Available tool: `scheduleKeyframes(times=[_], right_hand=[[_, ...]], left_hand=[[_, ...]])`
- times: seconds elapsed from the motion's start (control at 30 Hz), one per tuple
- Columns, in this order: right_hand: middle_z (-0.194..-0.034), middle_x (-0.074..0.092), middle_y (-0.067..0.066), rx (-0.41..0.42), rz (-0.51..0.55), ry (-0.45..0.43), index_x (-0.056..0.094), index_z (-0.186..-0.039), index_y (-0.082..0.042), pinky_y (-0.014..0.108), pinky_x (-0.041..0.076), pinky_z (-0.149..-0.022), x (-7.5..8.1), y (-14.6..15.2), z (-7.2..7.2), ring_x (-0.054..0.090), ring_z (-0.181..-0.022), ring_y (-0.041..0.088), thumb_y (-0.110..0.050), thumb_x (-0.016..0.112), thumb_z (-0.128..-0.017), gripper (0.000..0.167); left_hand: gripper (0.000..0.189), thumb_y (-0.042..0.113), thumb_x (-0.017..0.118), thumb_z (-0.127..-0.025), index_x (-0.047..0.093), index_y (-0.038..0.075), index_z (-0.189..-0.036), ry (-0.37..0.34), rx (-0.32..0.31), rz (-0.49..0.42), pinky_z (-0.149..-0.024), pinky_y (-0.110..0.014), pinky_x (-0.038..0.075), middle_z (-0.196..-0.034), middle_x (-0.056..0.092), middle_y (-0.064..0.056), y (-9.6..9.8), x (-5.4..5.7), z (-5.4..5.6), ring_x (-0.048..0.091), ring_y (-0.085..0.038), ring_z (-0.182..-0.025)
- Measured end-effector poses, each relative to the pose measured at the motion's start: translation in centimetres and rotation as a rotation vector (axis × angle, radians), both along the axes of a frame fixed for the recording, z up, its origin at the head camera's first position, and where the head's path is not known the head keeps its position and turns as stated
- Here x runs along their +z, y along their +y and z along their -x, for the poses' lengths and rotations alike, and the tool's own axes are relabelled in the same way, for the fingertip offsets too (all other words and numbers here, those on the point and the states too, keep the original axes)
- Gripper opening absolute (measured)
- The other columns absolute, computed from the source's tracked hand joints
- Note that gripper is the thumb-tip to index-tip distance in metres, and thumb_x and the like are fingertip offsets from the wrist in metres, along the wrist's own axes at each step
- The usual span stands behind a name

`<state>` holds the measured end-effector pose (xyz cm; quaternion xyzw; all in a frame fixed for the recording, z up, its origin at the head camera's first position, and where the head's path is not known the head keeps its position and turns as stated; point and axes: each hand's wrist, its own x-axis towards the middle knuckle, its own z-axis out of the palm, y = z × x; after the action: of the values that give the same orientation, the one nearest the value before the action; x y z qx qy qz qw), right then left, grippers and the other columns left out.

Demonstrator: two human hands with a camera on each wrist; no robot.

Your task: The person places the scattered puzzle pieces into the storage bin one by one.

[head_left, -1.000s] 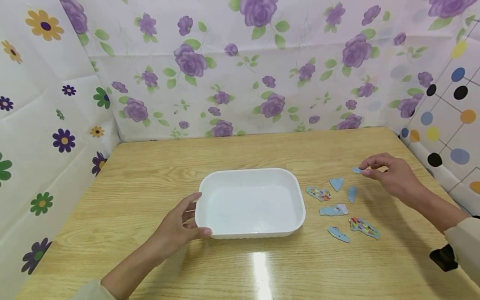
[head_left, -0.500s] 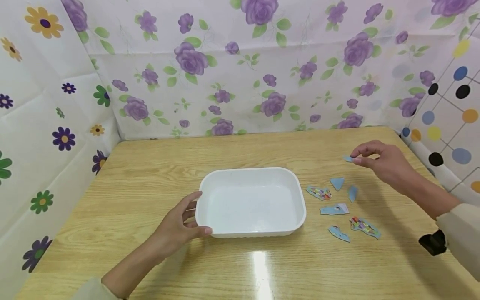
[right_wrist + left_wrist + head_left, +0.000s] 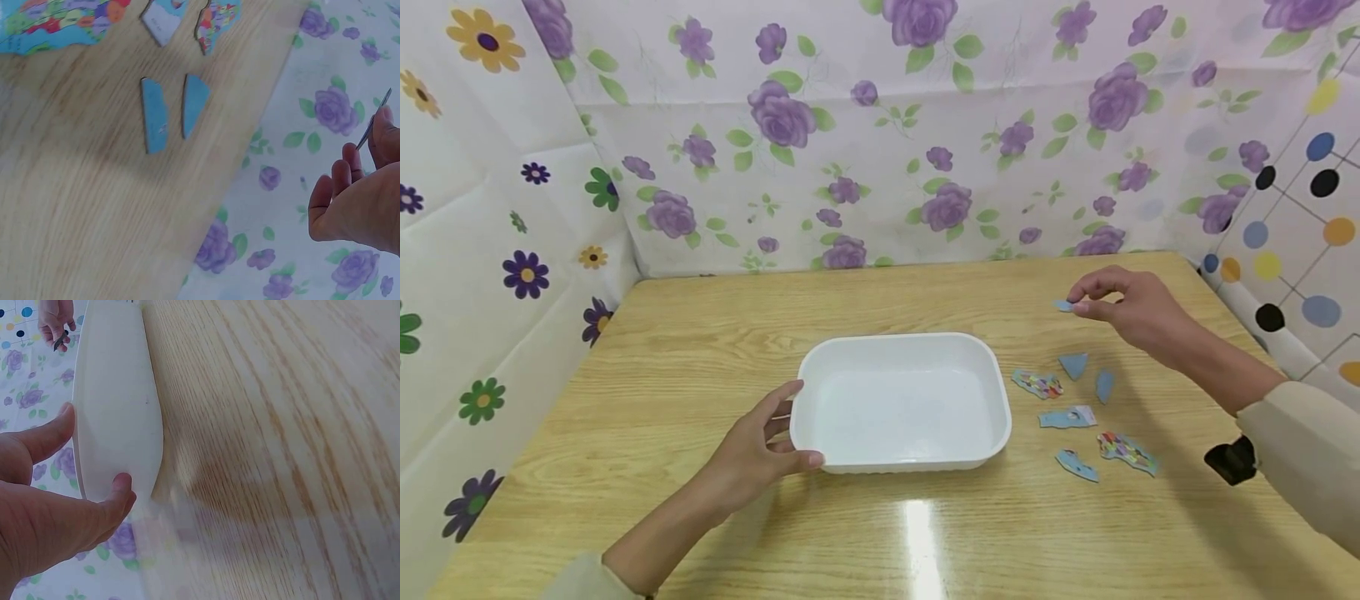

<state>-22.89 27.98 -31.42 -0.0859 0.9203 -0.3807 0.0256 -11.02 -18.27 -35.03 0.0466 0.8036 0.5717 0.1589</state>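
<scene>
My left hand (image 3: 748,458) grips the left end of a white plastic tray (image 3: 902,408), thumb at the front corner and fingers along the left side. Nothing lies in the tray. In the left wrist view, thumb and fingertips touch the tray's wall (image 3: 119,394). To the right, my right hand (image 3: 1138,312) pinches a small light-blue jigsaw puzzle piece (image 3: 1062,306) between thumb and fingers, raised over the table. The right wrist view shows that held piece (image 3: 365,135) edge-on as a thin line.
Several puzzle pieces lie right of the tray: a blue triangle (image 3: 1073,365), a narrow blue one (image 3: 1104,387), and map-printed ones, including a colourful piece (image 3: 1126,452). Flower-printed sheeting (image 3: 880,192) stands behind the wooden table (image 3: 700,358). A black object (image 3: 1231,461) shows by the right sleeve.
My right hand has moved left and slightly away from me, carrying the pinched puzzle piece. The left hand, the tray and the loose pieces have stayed in place.
</scene>
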Motion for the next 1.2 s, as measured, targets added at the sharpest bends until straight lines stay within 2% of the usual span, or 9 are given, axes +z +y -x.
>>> scheduleKeyframes(times=[0.23, 0.53, 0.8, 0.97, 1.2], right_hand=[[-0.132, 0.048, 0.01, 0.051, 0.039, -0.003, 0.065, -0.108, -0.005, 0.044, 0.045, -0.083, 0.7, -2.1, 0.4, 0.042, -0.117, 0.031, -0.025, 0.06, -0.097, 0.023], [-0.124, 0.052, 0.01, 0.099, 0.083, 0.0, 0.065, -0.105, -0.005, 0.045, 0.044, -0.083, 1.3, -4.7, 0.9, 0.042, -0.114, 0.03, -0.02, 0.062, -0.095, 0.018], [-0.125, 0.052, 0.01, 0.181, 0.076, -0.003, 0.065, -0.106, -0.006, 0.045, 0.044, -0.086, 2.1, -7.6, 1.2, 0.042, -0.117, 0.031, -0.022, 0.061, -0.096, 0.019], [-0.123, 0.054, 0.009, 0.222, 0.055, 0.008, 0.066, -0.103, -0.008, 0.044, 0.046, -0.085, 2.4, -9.4, 1.6, 0.043, -0.115, 0.03, -0.021, 0.062, -0.096, 0.015], [-0.114, 0.056, 0.008, 0.288, 0.1, 0.0, 0.068, -0.099, -0.009, 0.039, 0.047, -0.079, 2.6, -12.5, 2.2, 0.047, -0.106, 0.026, -0.013, 0.064, -0.094, 0.008]], left_hand=[[0.097, 0.017, 0.082, -0.076, 0.021, 0.013, -0.152, -0.008, 0.011, 0.011, -0.096, -0.034, 0.052, -0.143, 0.037, -0.017, 0.1, 0.1, -0.1, 0.05, -0.036, -0.125], [0.099, 0.02, 0.082, -0.076, 0.02, 0.013, -0.153, -0.003, 0.01, 0.023, -0.098, -0.036, 0.051, -0.143, 0.038, -0.017, -0.1, 0.1, -0.1, 0.048, -0.036, -0.126], [0.1, 0.018, 0.082, -0.076, 0.02, 0.012, -0.153, -0.001, 0.012, 0.002, -0.097, -0.036, 0.051, -0.142, 0.037, -0.018, 0.0, -0.1, 0.0, 0.049, -0.037, -0.126], [0.099, 0.018, 0.083, -0.075, 0.021, 0.013, -0.153, -0.005, 0.018, -0.007, -0.098, -0.034, 0.051, -0.142, 0.038, -0.017, 0.0, -0.1, 0.0, 0.049, -0.036, -0.126], [0.098, 0.017, 0.082, -0.076, 0.021, 0.012, -0.153, -0.006, 0.017, -0.01, -0.097, -0.035, 0.051, -0.142, 0.038, -0.017, 0.1, -0.1, 0.0, 0.05, -0.036, -0.125]])
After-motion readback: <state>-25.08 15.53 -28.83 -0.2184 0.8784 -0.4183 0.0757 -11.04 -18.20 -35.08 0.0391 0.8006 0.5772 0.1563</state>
